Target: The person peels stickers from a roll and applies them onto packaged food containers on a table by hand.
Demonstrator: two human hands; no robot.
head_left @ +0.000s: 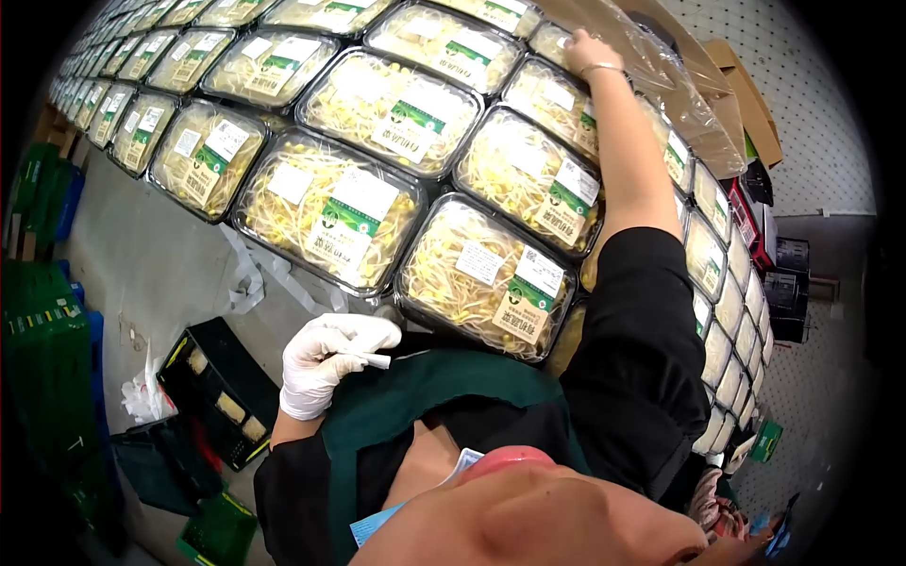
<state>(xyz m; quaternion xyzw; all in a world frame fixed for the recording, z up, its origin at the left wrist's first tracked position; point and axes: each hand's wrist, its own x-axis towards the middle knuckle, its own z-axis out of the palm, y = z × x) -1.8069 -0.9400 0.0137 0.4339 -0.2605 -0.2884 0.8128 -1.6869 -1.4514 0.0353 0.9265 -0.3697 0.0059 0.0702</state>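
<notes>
Rows of clear-lidded trays of bean sprouts (330,212) with green and brown labels fill the surface before me. My left hand (330,363), in a white glove, is near the closest trays, its fingers closed around a small white strip (374,360). My right hand (590,54), bare with a bracelet at the wrist, reaches across the stacks to a far tray (550,42). Its fingers are bent at that tray's edge; whether they grip anything is too small to tell.
Clear plastic film (694,90) and an open cardboard box (746,94) lie beyond my right arm. Green crates (47,349) stand at the left. A black crate (222,391) with trays is on the floor. Part of another person (713,505) shows at lower right.
</notes>
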